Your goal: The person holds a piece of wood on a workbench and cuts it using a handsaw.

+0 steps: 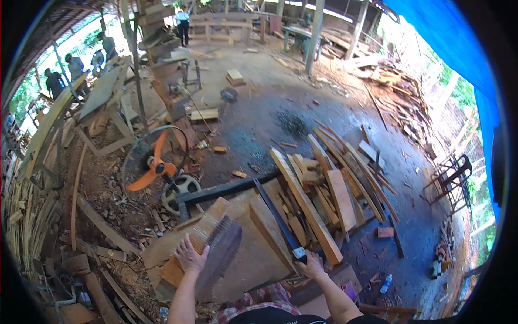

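My left hand [191,255] lies flat with spread fingers on a thick light-brown wooden block [210,217], beside a darker, purplish-brown wooden face [225,245]. My right hand [311,265] closes round the black near end of a long straight dark-blue bar [275,212], which has a pale square piece close to my fingers. Its exact kind is not clear. The bar slants away over a wooden worktop [248,264], between a thick board [271,231] on its left and a long light beam [307,208] on its right.
Several loose planks [341,197] are piled right of the bar. Left of the worktop stand an orange-bladed fan [156,168] and a spoked wheel [183,190]. A clear bottle [386,283] lies at the lower right. Several people [75,67] are far left; another person [183,24] stands at the back.
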`<action>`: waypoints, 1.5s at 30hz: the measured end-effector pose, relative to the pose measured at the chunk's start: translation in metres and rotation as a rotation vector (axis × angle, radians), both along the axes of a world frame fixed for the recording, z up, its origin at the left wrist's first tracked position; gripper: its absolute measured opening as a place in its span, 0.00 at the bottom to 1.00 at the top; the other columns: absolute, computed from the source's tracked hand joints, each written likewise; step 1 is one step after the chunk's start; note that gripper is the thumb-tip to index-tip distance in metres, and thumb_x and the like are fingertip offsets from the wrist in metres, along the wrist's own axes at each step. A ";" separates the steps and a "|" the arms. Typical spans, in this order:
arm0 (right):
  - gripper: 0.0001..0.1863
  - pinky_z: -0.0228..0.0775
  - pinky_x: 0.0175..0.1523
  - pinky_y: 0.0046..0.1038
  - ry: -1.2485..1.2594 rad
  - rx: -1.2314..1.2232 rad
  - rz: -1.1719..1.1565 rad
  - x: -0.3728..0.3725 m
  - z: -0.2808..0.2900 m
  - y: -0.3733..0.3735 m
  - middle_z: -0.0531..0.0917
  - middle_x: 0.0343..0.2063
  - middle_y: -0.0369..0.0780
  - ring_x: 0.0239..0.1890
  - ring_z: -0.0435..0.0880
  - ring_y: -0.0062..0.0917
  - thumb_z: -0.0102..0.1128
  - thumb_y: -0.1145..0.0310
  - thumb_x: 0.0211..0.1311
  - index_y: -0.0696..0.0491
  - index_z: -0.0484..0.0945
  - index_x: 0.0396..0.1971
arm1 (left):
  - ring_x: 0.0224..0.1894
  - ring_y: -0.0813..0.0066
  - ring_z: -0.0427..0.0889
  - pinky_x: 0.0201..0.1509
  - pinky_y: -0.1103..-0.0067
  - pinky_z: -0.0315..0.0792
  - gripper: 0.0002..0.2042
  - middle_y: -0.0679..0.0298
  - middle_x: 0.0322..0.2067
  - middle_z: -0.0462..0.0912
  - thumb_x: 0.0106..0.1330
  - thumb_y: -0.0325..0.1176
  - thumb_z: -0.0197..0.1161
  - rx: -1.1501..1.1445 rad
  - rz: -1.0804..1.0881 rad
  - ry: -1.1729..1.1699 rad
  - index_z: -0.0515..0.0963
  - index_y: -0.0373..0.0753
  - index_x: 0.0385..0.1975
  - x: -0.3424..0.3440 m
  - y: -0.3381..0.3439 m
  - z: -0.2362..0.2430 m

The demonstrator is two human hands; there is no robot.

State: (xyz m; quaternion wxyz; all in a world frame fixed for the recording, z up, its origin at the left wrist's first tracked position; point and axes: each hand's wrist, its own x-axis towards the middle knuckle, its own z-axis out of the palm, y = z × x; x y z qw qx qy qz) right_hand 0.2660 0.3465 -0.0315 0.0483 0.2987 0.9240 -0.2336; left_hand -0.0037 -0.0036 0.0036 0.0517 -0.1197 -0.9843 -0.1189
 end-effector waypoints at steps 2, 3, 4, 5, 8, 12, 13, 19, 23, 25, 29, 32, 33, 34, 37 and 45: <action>0.33 0.63 0.56 0.44 -0.020 -0.039 0.031 0.000 -0.003 0.001 0.76 0.45 0.55 0.51 0.72 0.50 0.63 0.49 0.51 0.57 0.68 0.51 | 0.59 0.52 0.65 0.64 0.55 0.52 0.46 0.50 0.55 0.66 0.52 0.62 0.62 -0.012 -0.024 -0.040 0.54 0.38 0.65 0.001 -0.009 -0.003; 0.33 0.63 0.56 0.44 -0.003 -0.032 0.044 -0.001 -0.001 0.002 0.76 0.45 0.55 0.51 0.72 0.50 0.63 0.49 0.51 0.57 0.68 0.51 | 0.59 0.52 0.64 0.64 0.54 0.50 0.48 0.51 0.56 0.66 0.50 0.63 0.63 0.007 -0.028 -0.043 0.53 0.38 0.65 0.001 -0.011 -0.002; 0.30 0.65 0.54 0.45 -0.019 -0.027 0.055 -0.002 0.001 0.002 0.77 0.43 0.56 0.48 0.74 0.51 0.62 0.52 0.51 0.57 0.68 0.49 | 0.59 0.52 0.64 0.64 0.54 0.50 0.48 0.51 0.56 0.66 0.50 0.63 0.63 0.013 -0.018 -0.028 0.53 0.38 0.65 -0.001 -0.013 -0.003; 0.27 0.66 0.51 0.46 -0.035 -0.019 0.063 -0.004 0.003 0.002 0.77 0.41 0.58 0.46 0.75 0.52 0.61 0.56 0.50 0.57 0.68 0.46 | 0.60 0.52 0.63 0.64 0.54 0.50 0.48 0.51 0.56 0.65 0.50 0.64 0.63 0.018 -0.037 -0.092 0.53 0.38 0.65 -0.002 -0.014 -0.001; 0.24 0.68 0.47 0.48 -0.007 -0.147 -0.181 -0.009 0.000 0.000 0.78 0.34 0.60 0.40 0.78 0.55 0.59 0.60 0.49 0.59 0.68 0.42 | 0.60 0.51 0.61 0.64 0.53 0.49 0.48 0.51 0.57 0.64 0.49 0.64 0.64 0.015 -0.055 -0.160 0.54 0.39 0.64 -0.004 -0.014 -0.005; 0.16 0.72 0.40 0.41 0.289 -0.048 -0.220 -0.016 0.012 -0.023 0.81 0.28 0.54 0.34 0.80 0.51 0.62 0.62 0.50 0.59 0.75 0.33 | 0.61 0.51 0.61 0.64 0.55 0.49 0.48 0.52 0.58 0.63 0.48 0.62 0.66 0.033 -0.139 -0.187 0.54 0.40 0.64 -0.011 -0.018 -0.007; 0.16 0.72 0.40 0.41 0.281 -0.047 -0.220 -0.017 0.019 -0.033 0.81 0.28 0.54 0.34 0.80 0.51 0.62 0.62 0.50 0.59 0.75 0.33 | 0.61 0.52 0.61 0.65 0.56 0.49 0.48 0.53 0.57 0.64 0.48 0.62 0.66 0.013 -0.183 -0.189 0.54 0.40 0.64 -0.013 -0.019 -0.007; 0.11 0.70 0.31 0.27 0.638 -0.227 -0.128 -0.035 0.058 -0.091 0.78 0.18 0.38 0.23 0.78 0.21 0.61 0.64 0.61 0.58 0.78 0.31 | 0.64 0.56 0.60 0.68 0.59 0.48 0.49 0.53 0.60 0.65 0.47 0.62 0.67 0.028 -0.185 -0.211 0.55 0.41 0.65 -0.041 -0.004 -0.009; 0.11 0.71 0.32 0.31 0.427 -0.409 -0.159 -0.038 0.083 -0.125 0.79 0.20 0.45 0.24 0.81 0.31 0.64 0.64 0.59 0.55 0.77 0.35 | 0.62 0.54 0.63 0.67 0.59 0.49 0.45 0.54 0.60 0.67 0.51 0.62 0.64 0.102 -0.189 -0.222 0.57 0.43 0.65 -0.049 0.016 0.005; 0.12 0.71 0.32 0.30 0.453 -0.411 -0.087 -0.043 0.081 -0.144 0.79 0.21 0.45 0.25 0.82 0.33 0.63 0.64 0.59 0.55 0.76 0.38 | 0.61 0.54 0.65 0.66 0.60 0.51 0.32 0.54 0.56 0.71 0.60 0.58 0.56 0.224 -0.058 -0.257 0.65 0.45 0.60 -0.057 0.015 -0.008; 0.16 0.73 0.34 0.33 0.494 -0.370 0.067 -0.042 0.082 -0.171 0.81 0.28 0.49 0.32 0.85 0.42 0.61 0.68 0.62 0.53 0.70 0.47 | 0.57 0.55 0.68 0.62 0.60 0.55 0.19 0.54 0.49 0.76 0.67 0.51 0.49 0.258 0.128 -0.138 0.75 0.45 0.49 -0.054 0.030 -0.025; 0.17 0.74 0.36 0.37 0.465 -0.344 0.085 -0.035 0.085 -0.177 0.81 0.33 0.52 0.36 0.83 0.46 0.60 0.69 0.62 0.53 0.68 0.49 | 0.52 0.56 0.71 0.60 0.61 0.57 0.16 0.55 0.42 0.79 0.69 0.47 0.47 0.254 0.176 -0.093 0.77 0.42 0.39 -0.050 0.046 -0.025; 0.17 0.74 0.36 0.38 0.471 -0.345 0.090 -0.034 0.085 -0.179 0.81 0.33 0.52 0.36 0.83 0.47 0.60 0.69 0.62 0.53 0.68 0.49 | 0.50 0.56 0.72 0.59 0.62 0.57 0.16 0.55 0.41 0.79 0.69 0.46 0.47 0.267 0.224 -0.003 0.78 0.42 0.37 -0.050 0.046 -0.027; 0.17 0.74 0.36 0.38 0.476 -0.345 0.095 -0.032 0.086 -0.180 0.81 0.32 0.51 0.36 0.83 0.48 0.60 0.69 0.62 0.52 0.68 0.49 | 0.49 0.56 0.72 0.59 0.63 0.58 0.16 0.55 0.40 0.78 0.69 0.45 0.47 0.279 0.272 0.087 0.78 0.42 0.34 -0.050 0.046 -0.029; 0.17 0.74 0.35 0.40 0.438 -0.324 0.110 -0.027 0.088 -0.173 0.81 0.31 0.50 0.34 0.82 0.48 0.60 0.68 0.62 0.52 0.69 0.48 | 0.49 0.57 0.72 0.59 0.64 0.57 0.17 0.55 0.39 0.79 0.68 0.46 0.49 0.260 0.308 0.075 0.80 0.40 0.33 -0.051 0.050 -0.021; 0.13 0.72 0.31 0.41 0.400 -0.227 0.228 -0.063 0.086 -0.156 0.79 0.27 0.49 0.30 0.81 0.48 0.60 0.68 0.61 0.53 0.70 0.42 | 0.48 0.58 0.74 0.59 0.63 0.58 0.19 0.56 0.38 0.82 0.64 0.49 0.51 0.116 0.411 -0.028 0.84 0.40 0.32 -0.056 0.062 -0.013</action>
